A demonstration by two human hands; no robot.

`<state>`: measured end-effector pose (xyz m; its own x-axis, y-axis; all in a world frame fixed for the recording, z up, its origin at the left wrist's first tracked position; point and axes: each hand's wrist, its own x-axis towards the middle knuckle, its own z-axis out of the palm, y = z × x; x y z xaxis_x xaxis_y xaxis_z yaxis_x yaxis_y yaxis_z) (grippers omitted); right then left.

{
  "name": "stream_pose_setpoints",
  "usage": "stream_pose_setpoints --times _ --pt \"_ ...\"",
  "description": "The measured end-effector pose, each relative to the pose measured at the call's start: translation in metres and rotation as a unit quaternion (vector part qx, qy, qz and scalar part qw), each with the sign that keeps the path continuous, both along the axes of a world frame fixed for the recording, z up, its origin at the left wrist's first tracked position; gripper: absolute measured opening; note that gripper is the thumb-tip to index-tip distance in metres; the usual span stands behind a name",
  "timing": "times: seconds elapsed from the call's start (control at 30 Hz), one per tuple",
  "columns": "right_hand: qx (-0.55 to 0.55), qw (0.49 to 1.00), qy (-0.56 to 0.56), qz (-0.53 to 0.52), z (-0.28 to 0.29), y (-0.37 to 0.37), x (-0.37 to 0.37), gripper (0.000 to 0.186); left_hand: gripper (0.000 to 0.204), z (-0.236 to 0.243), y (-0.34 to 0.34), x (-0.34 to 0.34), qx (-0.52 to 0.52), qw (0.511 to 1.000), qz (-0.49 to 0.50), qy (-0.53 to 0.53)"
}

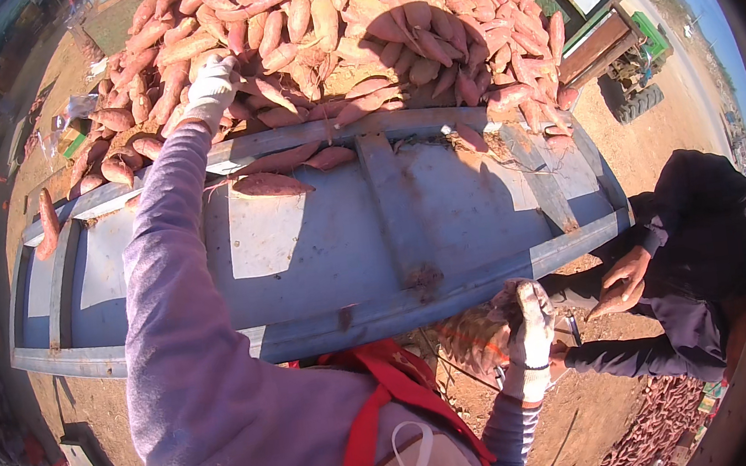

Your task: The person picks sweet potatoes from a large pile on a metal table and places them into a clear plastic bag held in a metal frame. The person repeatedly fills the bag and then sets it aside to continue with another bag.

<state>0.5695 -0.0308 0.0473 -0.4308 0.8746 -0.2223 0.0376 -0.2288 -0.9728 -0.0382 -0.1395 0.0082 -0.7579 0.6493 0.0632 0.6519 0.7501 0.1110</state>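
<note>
A large heap of pinkish sweet potatoes fills the far side, above a blue metal truck side panel. My left hand, in a white knit glove, reaches over the panel into the heap's left part. Its fingers are curled down over a sweet potato, mostly hidden beneath them. Lower right, on the near side of the panel, my right hand is raised in a white glove with its fingers closed. It grips the upper edge of a mesh bag that holds sweet potatoes.
At the right a co-worker in dark clothes bends close, a bare hand near my right one. Loose sweet potatoes lie on the panel. A green vehicle stands far right; more sweet potatoes cover the ground lower right.
</note>
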Motion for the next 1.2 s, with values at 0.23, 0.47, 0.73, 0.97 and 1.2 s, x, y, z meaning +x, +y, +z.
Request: stream_pose_setpoints --times 0.23,0.47,0.73,0.97,1.2 --pt "0.213 0.957 -0.023 0.197 0.017 0.030 -0.124 0.067 0.071 0.079 -0.014 0.100 0.264 0.904 0.069 -0.330" --pt "0.152 0.943 -0.032 0.294 0.020 0.002 -0.219 0.070 0.066 0.060 0.014 0.237 0.348 0.818 -0.191 -0.416" --pt "-0.257 0.922 0.256 0.133 -0.001 0.064 -0.096 0.059 0.030 0.003 -0.008 0.066 0.176 0.982 -0.017 -0.067" --pt "-0.247 0.914 0.323 0.013 -0.010 0.039 -0.070 0.058 0.030 -0.014 0.082 0.013 0.123 0.986 -0.070 0.085" --pt "-0.243 0.927 0.286 0.005 -0.009 0.038 -0.059 0.058 0.034 -0.022 0.106 0.014 0.109 0.992 -0.018 0.056"
